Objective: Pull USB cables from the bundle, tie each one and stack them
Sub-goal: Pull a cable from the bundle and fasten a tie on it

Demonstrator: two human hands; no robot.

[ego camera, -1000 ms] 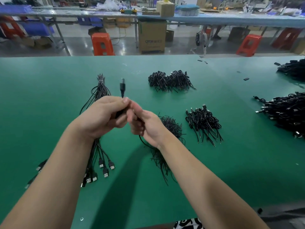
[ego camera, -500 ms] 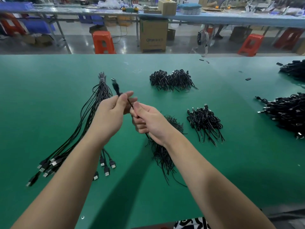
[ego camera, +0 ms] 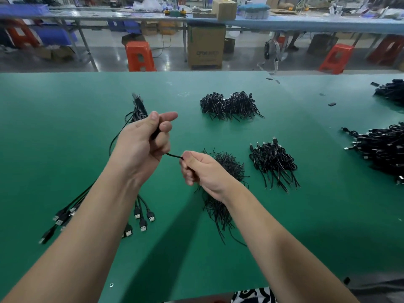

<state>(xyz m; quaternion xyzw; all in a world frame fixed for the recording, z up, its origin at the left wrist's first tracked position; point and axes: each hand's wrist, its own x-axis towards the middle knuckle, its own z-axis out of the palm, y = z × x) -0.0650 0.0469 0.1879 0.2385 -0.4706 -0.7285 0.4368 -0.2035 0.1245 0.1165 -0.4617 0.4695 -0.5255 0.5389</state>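
Above the green table (ego camera: 65, 127), my left hand (ego camera: 144, 147) grips one end of a black USB cable (ego camera: 173, 155), folded inside its curled fingers. My right hand (ego camera: 203, 169) pinches the same cable a short way to the right, so a short stretch runs between the two hands. Under my left arm lies the bundle of USB cables (ego camera: 138, 108), tied at its far end, with its plugs (ego camera: 143, 224) fanned toward me. A loose heap of black ties (ego camera: 229, 165) lies under my right hand. To the right sits a stack of tied cables (ego camera: 273, 160).
A larger heap of tied cables (ego camera: 229, 104) lies at the middle back of the table. More black cable piles (ego camera: 380, 147) sit at the right edge. Beyond the far table edge are orange stools (ego camera: 138, 55) and a cardboard box (ego camera: 206, 45).
The cable's plug, which stood above my left hand, has gone into that fist. My hands have drawn a little apart, and a short stretch of cable now shows between them.
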